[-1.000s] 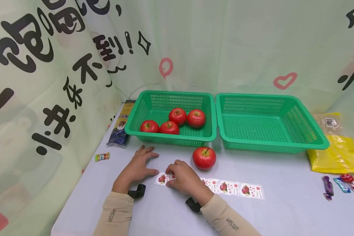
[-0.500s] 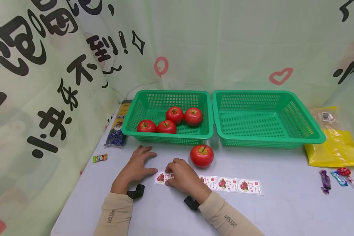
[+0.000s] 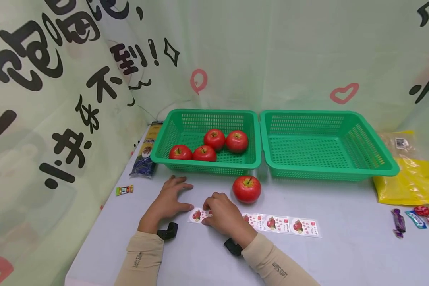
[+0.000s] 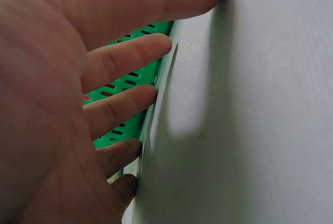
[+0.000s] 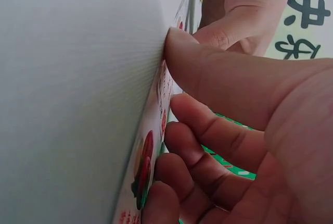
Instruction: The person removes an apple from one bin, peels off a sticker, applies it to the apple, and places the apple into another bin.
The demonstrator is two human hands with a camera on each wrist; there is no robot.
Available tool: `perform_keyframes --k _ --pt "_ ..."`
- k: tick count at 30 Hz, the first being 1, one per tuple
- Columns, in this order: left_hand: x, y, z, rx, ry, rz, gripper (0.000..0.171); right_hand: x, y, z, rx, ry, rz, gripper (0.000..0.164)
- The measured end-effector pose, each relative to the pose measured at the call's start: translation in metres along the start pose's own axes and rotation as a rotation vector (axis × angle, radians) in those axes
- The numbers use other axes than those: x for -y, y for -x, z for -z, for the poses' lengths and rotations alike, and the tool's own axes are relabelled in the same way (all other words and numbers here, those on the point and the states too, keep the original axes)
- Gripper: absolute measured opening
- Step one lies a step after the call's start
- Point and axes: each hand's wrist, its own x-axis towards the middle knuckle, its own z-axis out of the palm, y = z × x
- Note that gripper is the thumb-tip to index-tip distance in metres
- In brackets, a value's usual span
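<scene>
A strip of stickers [image 3: 305,227] printed with red apples lies flat on the table, running left to right. My left hand [image 3: 167,203] has its fingers spread, the thumb tip right at the strip's left end. In the left wrist view the left fingers [image 4: 127,57] are extended, with nothing between them. My right hand [image 3: 223,214] bends over the strip, thumb at the near edge and fingertips on the far side, pinching at it; it hides the middle stickers. The right wrist view shows the curled fingertips against the strip [image 5: 143,169]. A red apple [image 3: 247,189] stands just behind the right hand.
A green basket [image 3: 207,169] holding several red apples stands behind the hands, beside a second green basket [image 3: 329,174]. A dark packet [image 3: 144,159] and small wrapped candy [image 3: 124,190] lie left. At right are a yellow bag [image 3: 409,182], purple candy [image 3: 399,222] and lollipop [image 3: 422,211].
The head view shifts slightly. Both hands stay in nearly the same place on the strip, and the apple and baskets have not moved.
</scene>
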Motion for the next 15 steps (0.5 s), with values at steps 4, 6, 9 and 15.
perform_keyframes --k 4,6,9,15 --pt "0.0003 -0.0006 -0.0004 0.001 0.003 0.002 0.060 -0.0016 -0.0005 -0.0002 0.013 -0.032 -0.004 0.027" --pt "0.0007 -0.0005 -0.0004 0.002 0.000 0.003 0.060 -0.0022 -0.0009 0.0001 0.021 -0.047 -0.006 0.027" --pt "0.0017 -0.0002 -0.0013 0.004 -0.005 0.005 0.059 -0.0032 -0.0013 -0.0007 0.040 -0.059 -0.021 0.028" --pt "0.0010 0.0000 -0.0017 0.009 -0.013 0.009 0.059 -0.0040 -0.0017 -0.0013 0.060 -0.077 -0.032 0.028"
